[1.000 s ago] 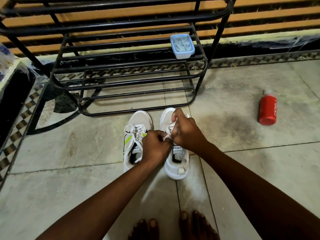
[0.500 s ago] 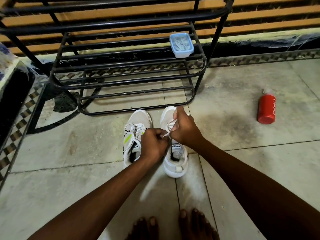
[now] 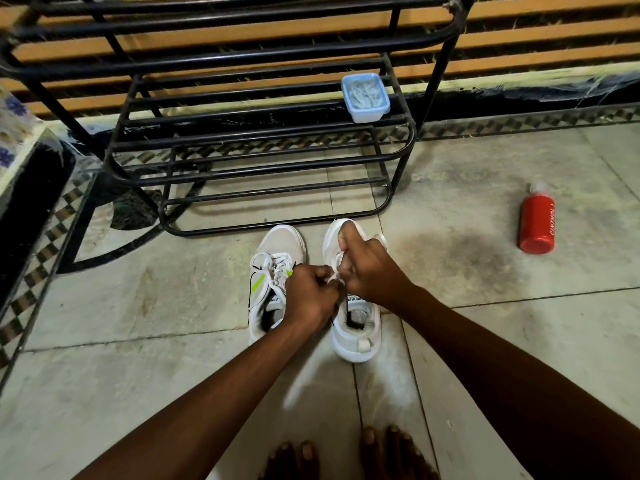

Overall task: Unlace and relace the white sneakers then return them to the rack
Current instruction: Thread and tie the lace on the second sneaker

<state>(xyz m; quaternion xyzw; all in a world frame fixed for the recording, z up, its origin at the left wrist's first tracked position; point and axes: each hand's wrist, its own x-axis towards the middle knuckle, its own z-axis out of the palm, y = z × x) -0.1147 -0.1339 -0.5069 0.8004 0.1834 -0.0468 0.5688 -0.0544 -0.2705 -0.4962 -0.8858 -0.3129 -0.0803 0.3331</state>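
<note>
White lace [image 3: 335, 273] of right white mesh sneaker [image 3: 356, 327] pinched between curled fingers of left hand [image 3: 310, 296] and right hand [image 3: 367, 268], laced left sneaker [image 3: 273, 271] just beside left knuckles

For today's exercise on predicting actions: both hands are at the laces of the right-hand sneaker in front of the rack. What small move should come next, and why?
Probably a short pull on the lace. The left hand and right hand both pinch white lace over the right sneaker, which stands on the floor beside the left sneaker, so the lacing looks unfinished. Whether it is being loosened or tightened cannot be told.
</note>
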